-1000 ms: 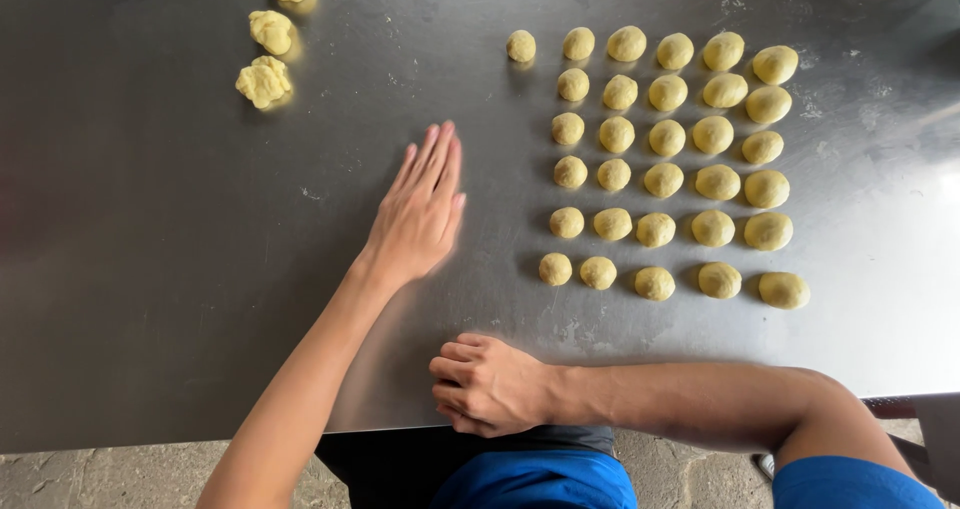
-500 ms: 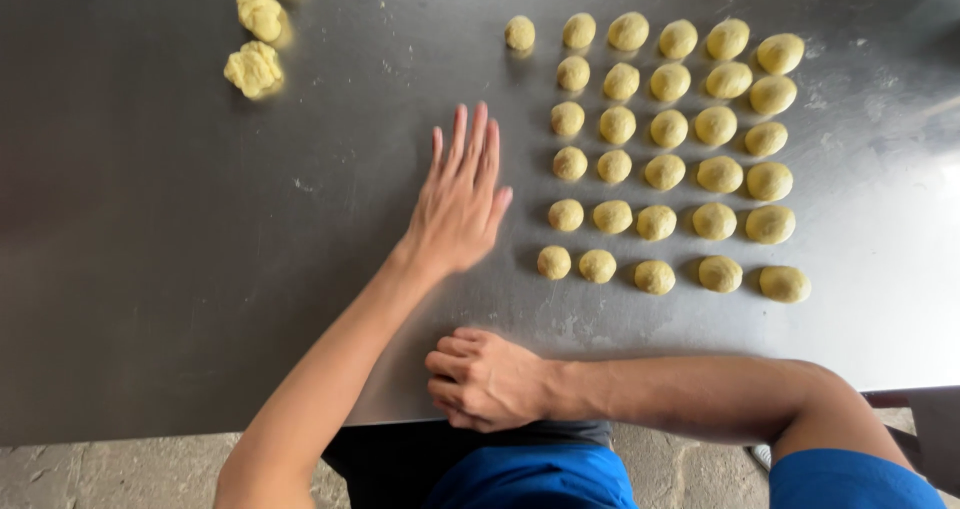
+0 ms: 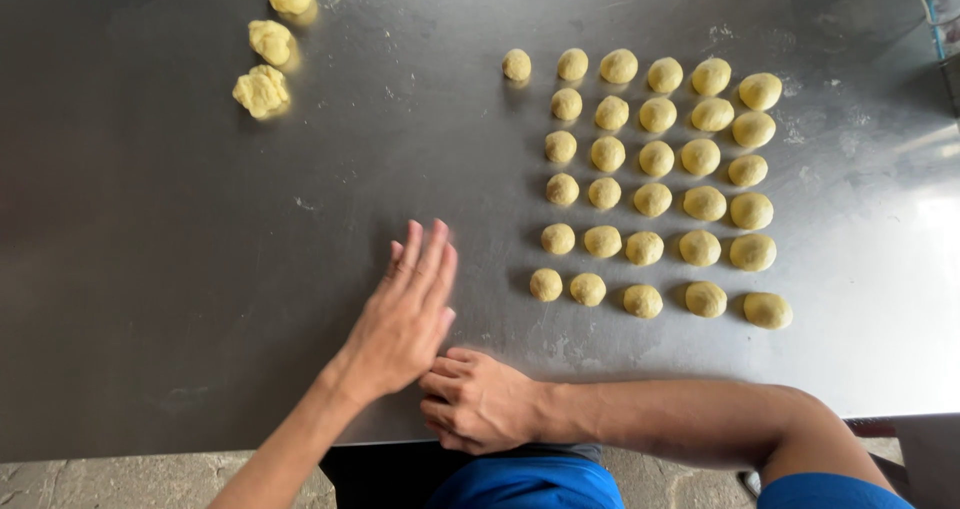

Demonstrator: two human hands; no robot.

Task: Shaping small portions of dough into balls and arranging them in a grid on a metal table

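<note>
My left hand (image 3: 405, 314) lies flat, palm down, on the steel table (image 3: 150, 269), fingers straight and close together; whatever is under the palm is hidden. Just behind it, my right hand (image 3: 480, 401) rests at the table's near edge with its fingers loosely curled and nothing visible in it. The two hands almost touch. To the right of my left hand, several rows of small round yellow dough balls (image 3: 652, 200) are laid out, the nearest ball (image 3: 545, 285) a short way from my fingertips.
Three rough yellow dough lumps (image 3: 262, 91) sit at the far left of the table. Flour smudges mark the surface. The table's near edge runs just in front of my blue clothing (image 3: 530, 484), with stone floor below.
My left hand slid forward and right towards the dough balls, then drew back towards me, ending beside my right hand. The right hand stayed in place.
</note>
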